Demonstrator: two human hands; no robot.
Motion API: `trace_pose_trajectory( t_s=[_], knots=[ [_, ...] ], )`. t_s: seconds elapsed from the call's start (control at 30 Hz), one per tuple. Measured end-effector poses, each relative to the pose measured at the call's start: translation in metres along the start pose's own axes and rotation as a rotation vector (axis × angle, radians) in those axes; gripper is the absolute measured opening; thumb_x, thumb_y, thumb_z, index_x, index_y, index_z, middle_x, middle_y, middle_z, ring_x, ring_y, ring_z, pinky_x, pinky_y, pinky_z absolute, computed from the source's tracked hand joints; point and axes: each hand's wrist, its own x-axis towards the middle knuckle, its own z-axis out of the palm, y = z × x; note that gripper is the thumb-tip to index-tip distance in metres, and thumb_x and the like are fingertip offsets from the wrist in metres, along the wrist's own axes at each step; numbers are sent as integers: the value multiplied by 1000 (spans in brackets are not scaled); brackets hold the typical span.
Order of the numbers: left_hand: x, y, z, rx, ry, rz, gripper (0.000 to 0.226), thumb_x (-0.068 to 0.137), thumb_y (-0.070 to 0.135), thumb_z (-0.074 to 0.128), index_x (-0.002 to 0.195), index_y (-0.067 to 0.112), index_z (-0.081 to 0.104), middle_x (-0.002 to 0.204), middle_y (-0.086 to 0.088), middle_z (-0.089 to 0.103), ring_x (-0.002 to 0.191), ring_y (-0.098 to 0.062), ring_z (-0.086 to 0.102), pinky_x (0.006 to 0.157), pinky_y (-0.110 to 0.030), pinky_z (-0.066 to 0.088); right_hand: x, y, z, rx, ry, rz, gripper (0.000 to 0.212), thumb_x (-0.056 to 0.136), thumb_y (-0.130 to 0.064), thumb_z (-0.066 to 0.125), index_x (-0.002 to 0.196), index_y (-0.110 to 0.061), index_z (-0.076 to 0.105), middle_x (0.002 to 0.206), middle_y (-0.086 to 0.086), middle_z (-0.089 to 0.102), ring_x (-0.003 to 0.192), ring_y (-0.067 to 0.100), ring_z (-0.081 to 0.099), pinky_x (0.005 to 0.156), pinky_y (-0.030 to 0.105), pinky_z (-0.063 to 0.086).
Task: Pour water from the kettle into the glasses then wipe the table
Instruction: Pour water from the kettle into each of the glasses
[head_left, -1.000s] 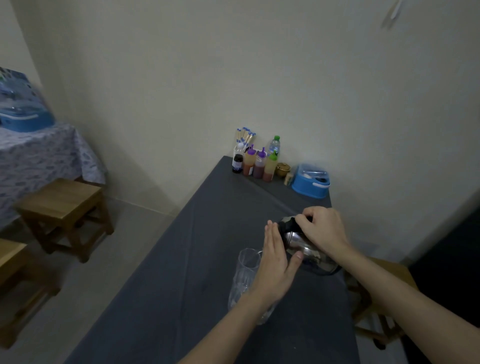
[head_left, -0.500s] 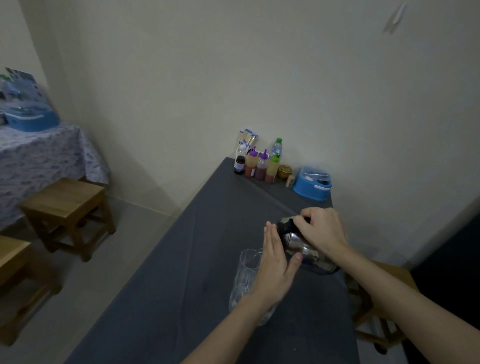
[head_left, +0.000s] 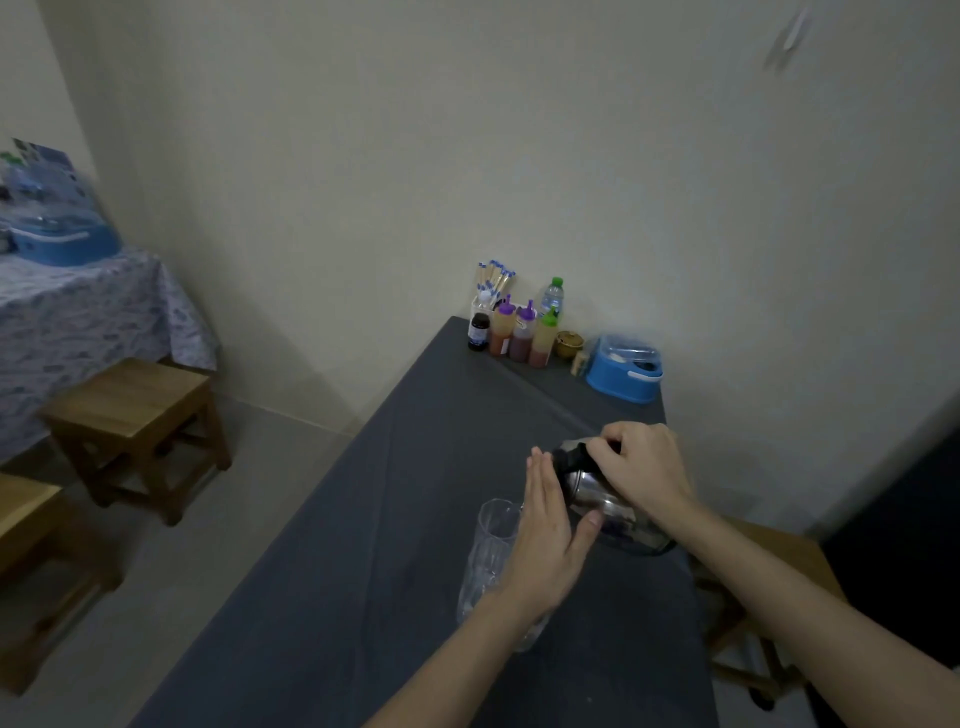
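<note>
A shiny steel kettle (head_left: 602, 501) with a black lid and handle is tilted to the left above the grey-clothed table (head_left: 395, 519). My right hand (head_left: 641, 467) grips its black handle from above. My left hand (head_left: 548, 535) lies flat against the kettle's left side, fingers straight and together, thumb under the body. A tall clear glass (head_left: 491, 556) stands upright on the cloth just left of that hand, its right side hidden behind my left hand and wrist. I cannot tell whether water is running.
Sauce bottles (head_left: 519, 332), a water bottle (head_left: 551, 296), a chopstick holder (head_left: 491, 283) and a blue lidded box (head_left: 623, 371) stand at the table's far end by the wall. Wooden stools (head_left: 135, 421) stand on the floor at left; another stool (head_left: 753, 623) is at right.
The kettle and both hands have hardly shifted; the view has tilted slightly. The grip on the handle is unchanged.
</note>
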Motion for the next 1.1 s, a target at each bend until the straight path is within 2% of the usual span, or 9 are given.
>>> trace_pose_trajectory(
  t_s=[0.13,0.27,0.43,0.57,0.67,0.77,0.83,0.93,1.1],
  knots=[
    [-2,-1,-3,32,-28,-11,97,83,76,19,147,16,-22,155,5,-30,143,-7,-26,120,-30,-5,-1,4,4,37,9,9,38,83,-29,55,48,-14,55,45,1,54,50,20,55,59,29,31],
    [-3,1,-10,101,-96,2,85,95,59,29,149,14,-20,156,4,-28,143,-7,-24,120,-29,-5,-7,15,10,97,17,103,36,81,-36,51,55,-15,63,51,1,61,54,15,58,55,36,49],
    [2,9,-16,211,-208,80,78,100,45,35,150,8,-13,158,-3,-21,145,-12,-20,118,-25,-6,-26,33,13,245,71,218,37,84,-26,57,49,-14,58,47,1,57,51,15,56,55,35,45],
    [11,17,-10,337,-298,148,87,90,60,22,150,6,-9,160,-7,-16,146,-14,-17,119,-26,-6,-43,58,21,459,110,417,41,83,-24,56,43,-15,48,42,0,47,48,18,50,53,33,37],
    [20,25,2,426,-356,211,92,83,65,13,151,5,-4,161,-9,-11,146,-15,-15,117,-24,-8,-60,76,26,610,159,555,37,84,-26,55,53,-6,60,52,12,60,53,27,57,52,30,38],
    [32,33,21,517,-433,268,92,83,64,11,151,4,3,161,-13,-5,148,-20,-9,117,-24,-7,-78,93,30,761,237,682,34,88,-17,56,59,0,63,56,12,60,54,20,53,51,28,36],
    [40,34,38,592,-489,298,83,92,59,18,151,2,7,161,-16,0,149,-24,-4,117,-26,-6,-91,110,40,853,269,784,32,87,-16,56,57,-6,61,55,6,57,55,19,51,53,28,36],
    [51,31,69,680,-571,332,69,101,41,33,151,0,9,160,-19,3,149,-27,0,118,-29,-4,-109,137,58,985,310,946,25,81,-20,55,59,-9,60,61,9,57,62,23,53,60,31,39],
    [71,26,120,780,-702,295,69,102,40,33,150,-2,5,160,-19,1,149,-27,-1,118,-33,-1,-125,168,85,1168,349,1090,25,88,-10,53,65,-10,65,70,8,63,69,18,60,63,28,46]
  ],
)
